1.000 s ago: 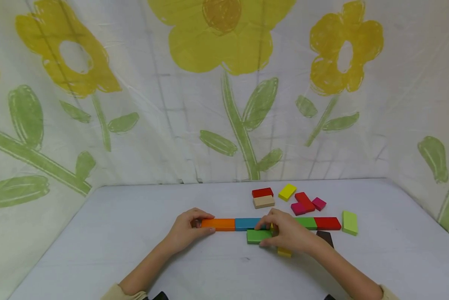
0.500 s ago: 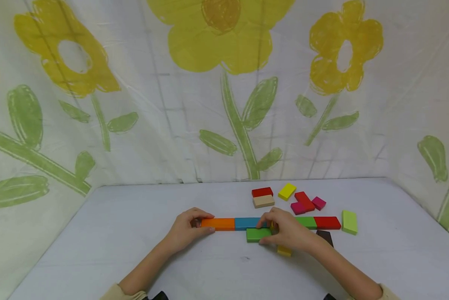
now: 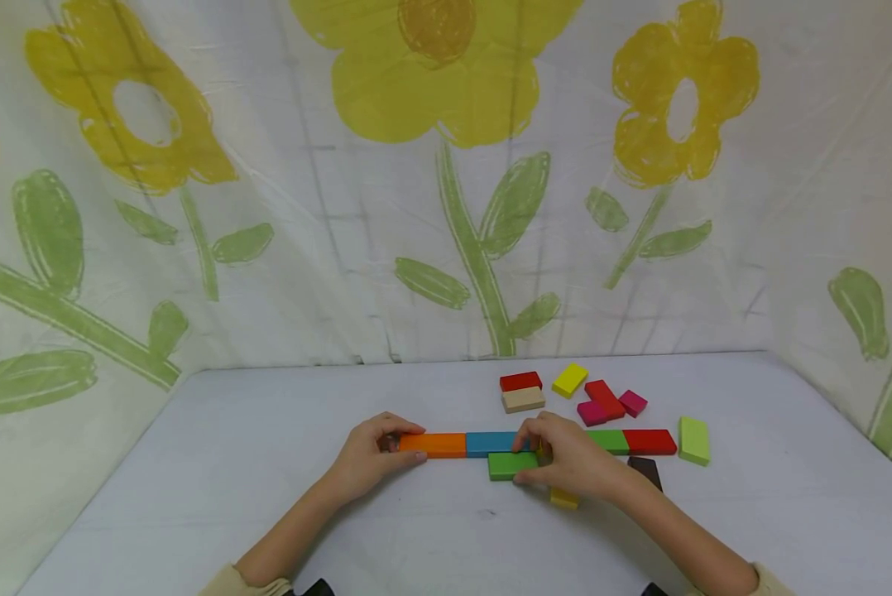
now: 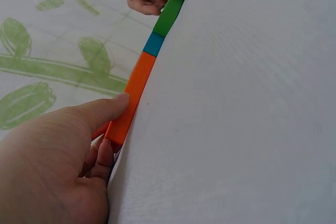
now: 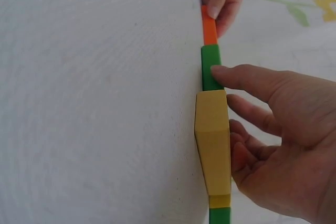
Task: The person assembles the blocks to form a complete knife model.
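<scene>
One orange block (image 3: 438,445) is lying pinched in the left hand (image 3: 374,458); just in front of a blue block (image 3: 491,444), the right hand (image 3: 571,460) is pinching a green block (image 3: 504,466), with a yellow block (image 3: 563,499) and a black block (image 3: 644,470) showing only partly; a lime block (image 3: 694,440) is lying rightmost.

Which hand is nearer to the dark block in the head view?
Right. The right hand is just left of the dark block, holding a green block; the left hand is much farther left, gripping the left end of the orange block.
</scene>
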A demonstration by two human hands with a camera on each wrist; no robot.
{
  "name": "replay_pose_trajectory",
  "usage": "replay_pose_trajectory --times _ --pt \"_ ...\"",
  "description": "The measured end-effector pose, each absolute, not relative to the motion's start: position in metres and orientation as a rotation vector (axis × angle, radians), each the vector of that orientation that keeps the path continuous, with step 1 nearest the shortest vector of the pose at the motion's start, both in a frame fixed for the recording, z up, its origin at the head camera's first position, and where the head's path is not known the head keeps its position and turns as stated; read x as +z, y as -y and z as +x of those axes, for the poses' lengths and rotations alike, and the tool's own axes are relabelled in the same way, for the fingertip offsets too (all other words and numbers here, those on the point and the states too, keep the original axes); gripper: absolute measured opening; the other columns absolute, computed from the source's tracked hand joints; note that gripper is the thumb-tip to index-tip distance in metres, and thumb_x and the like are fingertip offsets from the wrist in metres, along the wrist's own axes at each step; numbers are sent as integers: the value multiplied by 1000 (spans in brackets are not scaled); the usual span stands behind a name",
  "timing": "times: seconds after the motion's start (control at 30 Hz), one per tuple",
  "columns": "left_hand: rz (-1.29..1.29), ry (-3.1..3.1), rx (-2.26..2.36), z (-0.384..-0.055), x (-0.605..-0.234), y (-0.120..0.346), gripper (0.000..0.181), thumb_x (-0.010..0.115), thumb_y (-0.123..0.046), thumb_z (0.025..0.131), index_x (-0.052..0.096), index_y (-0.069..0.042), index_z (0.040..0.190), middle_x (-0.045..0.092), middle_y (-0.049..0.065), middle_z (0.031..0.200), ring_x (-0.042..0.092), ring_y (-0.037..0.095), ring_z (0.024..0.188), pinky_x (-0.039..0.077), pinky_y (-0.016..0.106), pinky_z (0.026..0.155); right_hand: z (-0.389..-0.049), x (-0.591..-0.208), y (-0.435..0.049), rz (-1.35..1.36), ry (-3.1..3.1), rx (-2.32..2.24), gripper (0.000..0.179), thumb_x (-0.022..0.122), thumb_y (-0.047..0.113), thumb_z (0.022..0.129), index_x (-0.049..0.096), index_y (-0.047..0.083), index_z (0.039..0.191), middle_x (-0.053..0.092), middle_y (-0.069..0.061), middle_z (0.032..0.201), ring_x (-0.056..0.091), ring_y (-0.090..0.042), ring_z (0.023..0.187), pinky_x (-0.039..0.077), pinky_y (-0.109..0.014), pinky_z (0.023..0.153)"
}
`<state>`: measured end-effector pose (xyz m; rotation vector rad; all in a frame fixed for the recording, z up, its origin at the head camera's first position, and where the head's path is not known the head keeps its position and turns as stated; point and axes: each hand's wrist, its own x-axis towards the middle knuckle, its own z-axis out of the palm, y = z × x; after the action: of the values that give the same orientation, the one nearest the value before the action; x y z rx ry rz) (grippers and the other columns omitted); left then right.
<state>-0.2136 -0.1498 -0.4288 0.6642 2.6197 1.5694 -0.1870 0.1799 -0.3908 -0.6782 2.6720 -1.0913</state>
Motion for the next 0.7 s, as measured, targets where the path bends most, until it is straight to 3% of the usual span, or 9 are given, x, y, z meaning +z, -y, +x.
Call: replay_pose_trajectory --times 0.3,0.7 --pt "647 -2616 1571 -213 -427 149 29 86 -16 88 80 -3 114 69 8 104 52 10 80 43 20 71 -184 -389 -179 -646 -2669 -1090 28 90 19 84 66 17 96 57 1 94 53 -18 91 51 -21 69" --pt "625 -2652 1523 -215 -432 149 27 86 -16 88 81 -8 113 69 4 103 53 10 80 45 20 71 -183 -388 -178 -631 -2678 -1077 29 91 19 83 65 17 96 56 1 94 53 -18 92 51 -21 70"
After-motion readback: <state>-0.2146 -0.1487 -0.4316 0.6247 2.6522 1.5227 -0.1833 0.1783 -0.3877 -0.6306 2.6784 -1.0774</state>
